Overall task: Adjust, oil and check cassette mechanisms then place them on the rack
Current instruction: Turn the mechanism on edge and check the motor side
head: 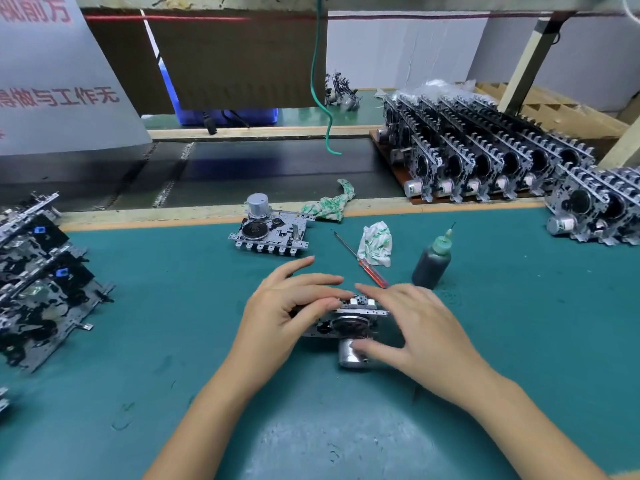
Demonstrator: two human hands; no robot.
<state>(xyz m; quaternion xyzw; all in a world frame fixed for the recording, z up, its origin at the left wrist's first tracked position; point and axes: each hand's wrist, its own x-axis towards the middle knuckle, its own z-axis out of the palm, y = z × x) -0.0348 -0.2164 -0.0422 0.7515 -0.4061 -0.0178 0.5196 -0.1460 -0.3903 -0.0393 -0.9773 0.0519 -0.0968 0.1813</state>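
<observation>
mechanism (pixel 346 318) held by both hands, left (pixel 291 306) and right (pixel 412 330); steady it flat while checking parts move.

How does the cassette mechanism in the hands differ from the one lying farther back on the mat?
The near mechanism is held by the left hand and right hand; the far mechanism lies untouched. The near one's silver motor points toward the person, the far one's away, toward the conveyor. The near one is largely covered by fingers; the far one shows its whole plate. Both rest on the green mat and look like the same model.
</observation>
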